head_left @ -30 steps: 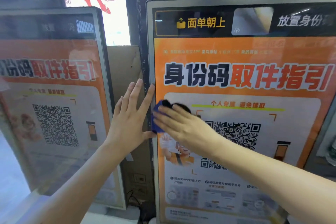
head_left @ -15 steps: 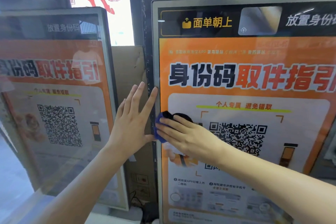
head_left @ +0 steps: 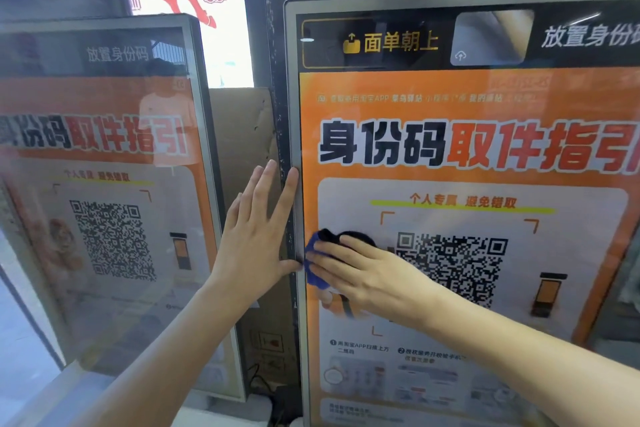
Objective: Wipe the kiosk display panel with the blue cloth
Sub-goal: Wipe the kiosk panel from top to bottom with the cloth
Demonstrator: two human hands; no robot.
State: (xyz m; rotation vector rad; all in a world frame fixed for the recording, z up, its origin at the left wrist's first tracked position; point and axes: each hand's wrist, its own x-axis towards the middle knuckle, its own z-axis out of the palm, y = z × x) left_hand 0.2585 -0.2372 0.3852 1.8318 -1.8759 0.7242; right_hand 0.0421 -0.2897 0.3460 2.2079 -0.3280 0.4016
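Note:
The kiosk display panel (head_left: 467,156) fills the right side, upright, showing an orange poster with a QR code. My right hand (head_left: 367,274) lies flat on the screen near its left edge and presses the blue cloth (head_left: 313,269) against the glass. Only the cloth's left part shows from under the fingers. My left hand (head_left: 258,239) rests open with fingers spread on the panel's grey left frame and the surface behind it, just left of the cloth.
A second kiosk screen (head_left: 104,184) with the same poster stands at the left. Brown cardboard (head_left: 242,135) and a dark pillar (head_left: 277,45) sit between the two panels. Cables (head_left: 266,388) lie at the bottom of the gap.
Both hands stay in almost the same place on the panel. The view has shifted slightly left, so the panel sits a little further right in frame.

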